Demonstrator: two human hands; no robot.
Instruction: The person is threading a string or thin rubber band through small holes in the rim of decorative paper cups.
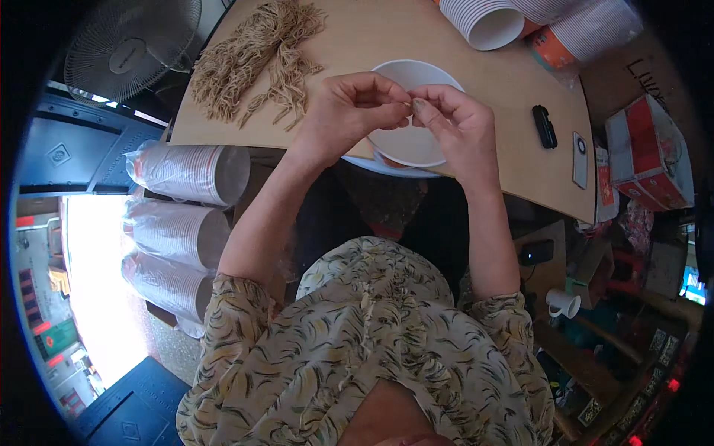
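My left hand (346, 115) and my right hand (461, 130) meet fingertip to fingertip over a white round tub (407, 147) at the table's near edge. Both are closed in a pinch, thumb against forefinger. A tiny pale bit seems to show between the fingertips, too small to name. To the left of my hands, a tangled heap of thin, tan, dry-looking strands (249, 63) lies on the table, with looser strands on the side closest to my left hand. My fingers and wrists cover part of the tub's rim.
On the pale wooden table (513, 167) lie a black oblong object (544, 126) and a flat pale rectangle (580, 160). Stacked paper tubs (494, 28) stand at the far right. Wrapped tub stacks (186, 175) sit below the left edge, near a fan (130, 56). A white mug (563, 304) stands lower right.
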